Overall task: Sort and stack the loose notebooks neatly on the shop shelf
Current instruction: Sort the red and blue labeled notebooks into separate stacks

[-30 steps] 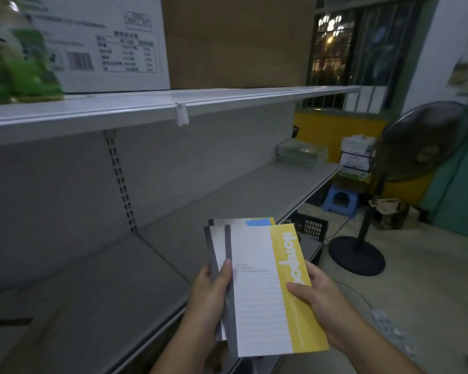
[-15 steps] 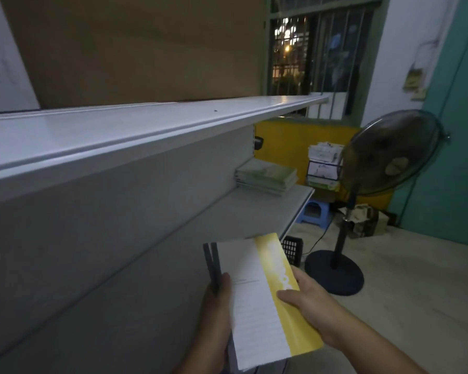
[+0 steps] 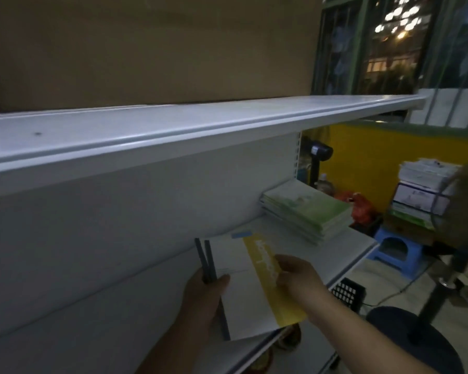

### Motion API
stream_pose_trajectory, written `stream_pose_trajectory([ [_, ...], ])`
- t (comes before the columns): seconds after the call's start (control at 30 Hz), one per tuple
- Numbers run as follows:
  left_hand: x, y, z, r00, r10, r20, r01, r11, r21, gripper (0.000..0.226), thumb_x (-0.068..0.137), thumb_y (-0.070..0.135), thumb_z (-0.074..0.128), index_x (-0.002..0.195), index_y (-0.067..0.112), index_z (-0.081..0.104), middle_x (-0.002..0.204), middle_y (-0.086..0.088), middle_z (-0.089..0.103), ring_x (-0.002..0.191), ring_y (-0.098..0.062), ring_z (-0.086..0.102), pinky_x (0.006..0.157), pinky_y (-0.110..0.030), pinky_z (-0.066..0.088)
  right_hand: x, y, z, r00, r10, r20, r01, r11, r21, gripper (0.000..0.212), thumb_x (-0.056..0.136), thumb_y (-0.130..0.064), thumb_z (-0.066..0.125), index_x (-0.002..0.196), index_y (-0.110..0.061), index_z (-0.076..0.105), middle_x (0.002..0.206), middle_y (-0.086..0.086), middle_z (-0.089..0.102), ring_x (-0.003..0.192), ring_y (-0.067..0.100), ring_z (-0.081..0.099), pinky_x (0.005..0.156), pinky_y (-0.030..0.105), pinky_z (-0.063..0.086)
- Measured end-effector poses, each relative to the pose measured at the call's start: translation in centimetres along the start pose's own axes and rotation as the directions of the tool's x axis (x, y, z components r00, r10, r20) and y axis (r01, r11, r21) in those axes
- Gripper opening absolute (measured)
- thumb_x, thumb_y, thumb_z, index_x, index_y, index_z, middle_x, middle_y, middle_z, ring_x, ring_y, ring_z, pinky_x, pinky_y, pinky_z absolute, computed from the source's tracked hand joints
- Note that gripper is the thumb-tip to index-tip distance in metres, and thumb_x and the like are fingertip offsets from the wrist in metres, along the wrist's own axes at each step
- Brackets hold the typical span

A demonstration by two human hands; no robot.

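- Two hands hold two notebooks (image 3: 243,295) together, low in the centre of the view, just above the near edge of the lower shelf (image 3: 343,248).
- The left hand (image 3: 200,298) grips the spine side: its thumb lies on the top cover beside two grey spines, and the rest of its fingers are hidden underneath.
- The right hand (image 3: 301,278) pinches the yellow band along the top notebook's right edge, its fingers (image 3: 285,265) curled onto the cover.
- The top notebook is white with a yellow band. The one beneath shows only a grey spine and a small blue patch at its far edge.
- One green stack (image 3: 307,209) of notebooks lies flat at the far right end of the lower shelf, well apart from the held pair. The number in it cannot be told.
- Between the hands and that stack the shelf surface is bare.
- One upper shelf (image 3: 173,125) overhangs close above, carrying one large cardboard box (image 3: 146,49).
- To the right, on the floor: one blue stool (image 3: 395,251), one black basket (image 3: 346,292) whose contents cannot be seen, and a dark round fan base (image 3: 405,344).
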State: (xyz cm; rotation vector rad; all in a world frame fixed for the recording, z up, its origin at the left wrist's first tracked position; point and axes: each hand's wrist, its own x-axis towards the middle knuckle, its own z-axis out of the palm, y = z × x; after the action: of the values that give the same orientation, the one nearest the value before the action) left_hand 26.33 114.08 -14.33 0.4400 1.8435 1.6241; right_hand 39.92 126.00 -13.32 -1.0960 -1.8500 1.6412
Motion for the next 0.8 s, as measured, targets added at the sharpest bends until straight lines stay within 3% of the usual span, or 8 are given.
stream_pose_trajectory([
  [0.1, 1.6, 1.2, 2.9, 1.0, 0.011, -0.025, -0.012, 1.0, -0.004, 0.071, 0.084, 0.0, 0.067, 0.145, 0.003, 0.031, 0.129, -0.011, 0.055, 0.106, -0.027, 0.058, 0.079, -0.026, 0.043, 4.1, -0.5, -3.0, 0.999, -0.031, -0.013, 0.029, 0.987, -0.161, 0.046, 0.083, 0.011, 0.044, 0.114, -0.017, 0.062, 0.101, 0.0, 0.063, 0.089, 0.017, 0.059, 0.073, 0.025, 0.046],
  [0.17, 2.0, 1.5, 4.0, 0.995, 0.084, 0.062, -0.084, 0.996, 0.0, 0.064, 0.079, -0.006, 0.069, 0.136, 0.009, 0.042, 0.112, 0.005, 0.057, 0.091, -0.01, 0.06, 0.067, -0.016, 0.048, 6.4, -0.4, -4.1, 0.998, -0.054, 0.023, 0.058, 0.97, -0.236, 0.046, 0.085, 0.008, 0.042, 0.114, -0.022, 0.062, 0.106, 0.002, 0.064, 0.081, 0.014, 0.057, 0.066, 0.027, 0.048],
  [0.23, 2.4, 1.0, 4.8, 0.967, 0.129, 0.221, -0.173, 0.966, 0.193, 0.071, 0.069, 0.01, 0.083, 0.125, 0.033, 0.045, 0.128, 0.012, 0.047, 0.107, -0.004, 0.055, 0.081, -0.018, 0.053, 8.3, -0.1, -4.6, 0.995, -0.073, 0.066, 0.089, 0.951, -0.298, 0.049, 0.088, 0.004, 0.039, 0.12, -0.026, 0.06, 0.11, 0.006, 0.065, 0.076, 0.017, 0.058, 0.061, 0.033, 0.05],
  [0.3, 3.4, 0.1, 5.4, 0.92, 0.052, 0.388, -0.296, 0.742, 0.601, 0.108, 0.06, 0.042, 0.087, 0.142, 0.048, 0.017, 0.158, 0.009, -0.009, 0.143, -0.018, 0.02, 0.111, -0.037, 0.034, 9.7, 0.3, -5.0, 0.984, -0.14, 0.112, 0.176, 0.871, -0.459, 0.038, 0.089, 0.002, 0.04, 0.105, -0.027, 0.06, 0.094, 0.006, 0.062, 0.068, 0.018, 0.055, 0.059, 0.031, 0.042],
  [0.37, 4.3, -0.6, 5.6, 0.91, 0.084, 0.407, -0.386, 0.531, 0.754, 0.12, 0.06, 0.054, 0.081, 0.14, 0.052, -0.008, 0.143, 0.014, -0.045, 0.146, -0.021, -0.001, 0.116, -0.043, 0.022, 11.0, 0.3, -5.2, 0.973, -0.138, 0.185, 0.228, 0.691, -0.686, 0.024, 0.092, -0.005, 0.044, 0.108, -0.015, 0.058, 0.104, 0.009, 0.059, 0.081, 0.021, 0.055, 0.071, 0.029, 0.041],
  [0.5, 4.3, -2.0, 6.1, 0.927, 0.229, 0.296, -0.373, 0.503, 0.78, 0.095, 0.077, 0.052, 0.068, 0.149, 0.037, 0.008, 0.155, 0.012, -0.021, 0.146, -0.011, 0.0, 0.118, -0.029, 0.015, 12.5, 0.4, -5.1, 0.951, -0.171, 0.256, 0.308, 0.515, -0.8, 0.035, 0.094, -0.009, 0.042, 0.127, -0.01, 0.05, 0.13, 0.01, 0.055, 0.117, 0.024, 0.055, 0.092, 0.028, 0.043],
  [0.63, 4.3, -2.8, 6.9, 0.914, 0.352, 0.203, -0.357, 0.457, 0.815, 0.079, 0.083, 0.05, 0.059, 0.148, 0.031, 0.02, 0.158, 0.01, 0.005, 0.144, -0.008, 0.014, 0.115, -0.019, 0.015, 13.3, 1.0, -5.1, 0.93, -0.329, 0.161, 0.342, 0.625, -0.701, 0.018, 0.092, -0.006, 0.043, 0.099, -0.012, 0.058, 0.101, 0.009, 0.059, 0.1, 0.028, 0.06, 0.069, 0.023, 0.036],
  [0.8, 5.1, -3.5, 7.1, 0.933, 0.34, 0.12, -0.284, 0.487, 0.826, 0.088, 0.08, 0.057, 0.06, 0.149, 0.027, 0.014, 0.159, 0.004, 0.008, 0.146, -0.011, 0.003, 0.119, -0.025, 0.009, 13.3, 2.6, -5.1, 0.903, -0.425, 0.068, 0.362, 0.664, -0.654, 0.018, 0.089, -0.018, 0.046, 0.086, -0.014, 0.063, 0.092, 0.01, 0.062, 0.088, 0.028, 0.059, 0.07, 0.03, 0.043],
])
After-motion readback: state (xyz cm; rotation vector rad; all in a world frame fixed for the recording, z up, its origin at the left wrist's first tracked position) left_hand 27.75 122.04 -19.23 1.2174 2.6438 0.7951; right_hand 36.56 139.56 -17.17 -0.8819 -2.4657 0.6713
